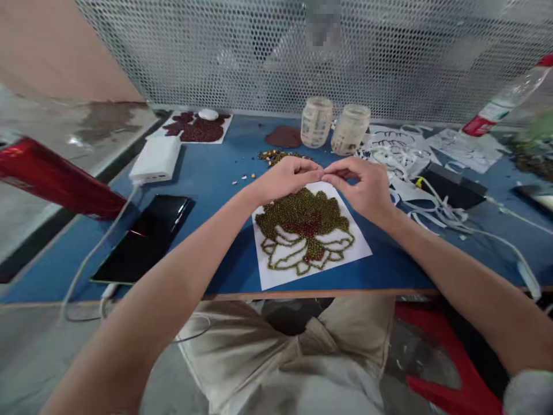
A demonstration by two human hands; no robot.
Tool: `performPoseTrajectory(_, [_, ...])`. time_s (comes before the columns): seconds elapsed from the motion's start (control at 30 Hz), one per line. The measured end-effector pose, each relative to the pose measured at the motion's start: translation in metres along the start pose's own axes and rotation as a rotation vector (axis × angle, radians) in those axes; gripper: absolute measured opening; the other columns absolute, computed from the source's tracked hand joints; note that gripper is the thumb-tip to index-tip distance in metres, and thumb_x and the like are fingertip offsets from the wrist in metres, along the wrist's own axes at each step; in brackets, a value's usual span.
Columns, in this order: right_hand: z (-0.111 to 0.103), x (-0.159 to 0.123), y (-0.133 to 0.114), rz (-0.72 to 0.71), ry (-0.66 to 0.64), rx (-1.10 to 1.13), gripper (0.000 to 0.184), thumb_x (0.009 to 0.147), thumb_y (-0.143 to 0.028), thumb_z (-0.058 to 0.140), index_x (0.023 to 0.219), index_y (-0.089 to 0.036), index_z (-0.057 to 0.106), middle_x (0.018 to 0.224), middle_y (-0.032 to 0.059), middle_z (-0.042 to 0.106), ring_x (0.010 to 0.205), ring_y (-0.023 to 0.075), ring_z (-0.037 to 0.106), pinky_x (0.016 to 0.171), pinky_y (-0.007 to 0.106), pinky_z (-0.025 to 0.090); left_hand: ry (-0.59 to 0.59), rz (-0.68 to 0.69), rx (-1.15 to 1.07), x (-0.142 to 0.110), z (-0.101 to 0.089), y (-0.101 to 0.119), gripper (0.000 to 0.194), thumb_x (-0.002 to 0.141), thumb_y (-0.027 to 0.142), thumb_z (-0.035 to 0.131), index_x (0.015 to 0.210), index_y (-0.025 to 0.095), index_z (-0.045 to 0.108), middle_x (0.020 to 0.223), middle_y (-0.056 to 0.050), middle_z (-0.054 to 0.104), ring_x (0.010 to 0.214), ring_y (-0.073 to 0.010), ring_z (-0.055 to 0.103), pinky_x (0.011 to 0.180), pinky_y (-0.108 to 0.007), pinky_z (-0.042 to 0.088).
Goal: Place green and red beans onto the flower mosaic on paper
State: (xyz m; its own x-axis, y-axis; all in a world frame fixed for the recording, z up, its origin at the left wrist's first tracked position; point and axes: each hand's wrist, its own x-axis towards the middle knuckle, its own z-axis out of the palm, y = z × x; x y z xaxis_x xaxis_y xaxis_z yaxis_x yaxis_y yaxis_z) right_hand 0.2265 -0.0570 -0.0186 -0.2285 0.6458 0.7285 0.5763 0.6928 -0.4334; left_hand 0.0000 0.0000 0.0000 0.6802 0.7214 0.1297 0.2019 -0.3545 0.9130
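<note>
Fingers of the left hand (pixel 287 177) and right hand (pixel 367 187) bend narrow, tips close together (whether they pinch anything, I cannot tell), at the far edge of a seeded flower picture (pixel 302 216) by the near edge of the desk (pixel 211 167). Beyond lie loose seeds (pixel 273 156); two jars (pixel 316 124) stand towards the desk's far edge.

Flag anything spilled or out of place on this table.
Loose yellow and dark grains lie on the blue table beyond the left hand, several scattered apart; they look spilled, being outside any container.
</note>
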Motion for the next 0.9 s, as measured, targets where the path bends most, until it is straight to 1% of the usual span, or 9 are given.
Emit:
performPoseTrajectory(0.13, [-0.005, 0.001, 0.0, 0.013, -0.028, -0.114, 0.012, 0.106, -0.036, 0.075, 0.099, -0.027, 0.081, 0.094, 0.0025, 0.084, 0.082, 0.0222, 0.075, 0.081, 0.038, 0.062, -0.007, 0.0, -0.055, 0.0, -0.003, -0.006, 0.039, 0.101, 0.059, 0.077, 0.103, 0.021, 0.084, 0.058, 0.005, 0.04, 0.054, -0.0102, 0.034, 0.055, -0.033, 0.028])
performPoseTrajectory(0.27, [-0.014, 0.006, 0.002, 0.017, -0.128, -0.183, 0.012, 0.107, -0.034, 0.069, 0.101, -0.027, 0.076, 0.096, 0.0045, 0.081, 0.083, 0.0227, 0.07, 0.084, 0.039, 0.057, 0.052, 0.067, 0.158, -0.001, -0.01, -0.008, 0.036, 0.106, 0.05, 0.066, 0.109, 0.022, 0.088, 0.058, 0.001, 0.054, 0.056, -0.0129, 0.045, 0.061, -0.035, 0.038])
performPoseTrajectory(0.37, [-0.027, 0.011, 0.014, 0.049, -0.307, -0.217, 0.011, 0.104, -0.033, 0.069, 0.099, -0.026, 0.075, 0.098, 0.0053, 0.079, 0.085, 0.0234, 0.068, 0.085, 0.04, 0.053, 0.137, 0.148, 0.483, -0.003, -0.02, -0.013, 0.031, 0.102, 0.041, 0.065, 0.102, 0.023, 0.09, 0.062, -0.001, 0.064, 0.06, -0.015, 0.054, 0.07, -0.035, 0.046])
performPoseTrajectory(0.43, [-0.035, 0.014, 0.029, 0.087, -0.449, -0.233, 0.013, 0.102, -0.035, 0.07, 0.096, -0.025, 0.076, 0.099, 0.0056, 0.079, 0.086, 0.024, 0.068, 0.085, 0.04, 0.051, 0.188, 0.187, 0.685, -0.004, -0.028, -0.018, 0.028, 0.097, 0.038, 0.067, 0.096, 0.023, 0.091, 0.062, 0.0, 0.066, 0.063, -0.0157, 0.058, 0.079, -0.035, 0.049])
performPoseTrajectory(0.5, [-0.042, 0.016, 0.047, 0.125, -0.56, -0.248, 0.017, 0.102, -0.039, 0.068, 0.096, -0.025, 0.077, 0.099, 0.0058, 0.078, 0.087, 0.0244, 0.068, 0.083, 0.04, 0.049, 0.223, 0.193, 0.775, -0.005, -0.035, -0.024, 0.029, 0.097, 0.038, 0.065, 0.097, 0.024, 0.091, 0.06, 0.0, 0.064, 0.065, -0.0158, 0.059, 0.083, -0.034, 0.049])
performPoseTrajectory(0.6, [-0.047, 0.016, 0.07, 0.157, -0.677, -0.272, 0.024, 0.102, -0.045, 0.066, 0.099, -0.025, 0.08, 0.102, 0.0065, 0.08, 0.09, 0.0254, 0.069, 0.082, 0.04, 0.048, 0.243, 0.153, 0.824, -0.005, -0.041, -0.03, 0.03, 0.098, 0.039, 0.064, 0.1, 0.024, 0.09, 0.058, 0.0, 0.061, 0.063, -0.0161, 0.055, 0.081, -0.034, 0.046])
performPoseTrajectory(0.7, [-0.047, 0.015, 0.079, 0.159, -0.726, -0.257, 0.029, 0.103, -0.048, 0.063, 0.102, -0.025, 0.082, 0.107, 0.0079, 0.082, 0.097, 0.0273, 0.072, 0.088, 0.041, 0.05, 0.25, 0.108, 0.851, -0.004, -0.042, -0.031, 0.03, 0.098, 0.04, 0.065, 0.101, 0.024, 0.09, 0.057, 0.0, 0.058, 0.061, -0.0171, 0.052, 0.077, -0.034, 0.043])
performPoseTrajectory(0.77, [-0.047, 0.015, 0.08, 0.171, -0.705, -0.24, 0.032, 0.104, -0.048, 0.061, 0.105, -0.025, 0.083, 0.11, 0.0083, 0.082, 0.1, 0.0279, 0.073, 0.093, 0.043, 0.051, 0.261, 0.093, 0.865, -0.004, -0.041, -0.03, 0.03, 0.098, 0.04, 0.064, 0.103, 0.025, 0.091, 0.057, 0.0, 0.057, 0.061, -0.0176, 0.051, 0.075, -0.034, 0.041])
performPoseTrajectory(0.9, [-0.049, 0.017, 0.078, 0.214, -0.661, -0.262, 0.032, 0.104, -0.048, 0.062, 0.107, -0.025, 0.084, 0.106, 0.0087, 0.083, 0.093, 0.0273, 0.072, 0.088, 0.043, 0.052, 0.272, 0.075, 0.875, -0.004, -0.041, -0.029, 0.032, 0.098, 0.041, 0.064, 0.104, 0.026, 0.091, 0.059, -0.001, 0.059, 0.063, -0.0185, 0.052, 0.075, -0.035, 0.04])
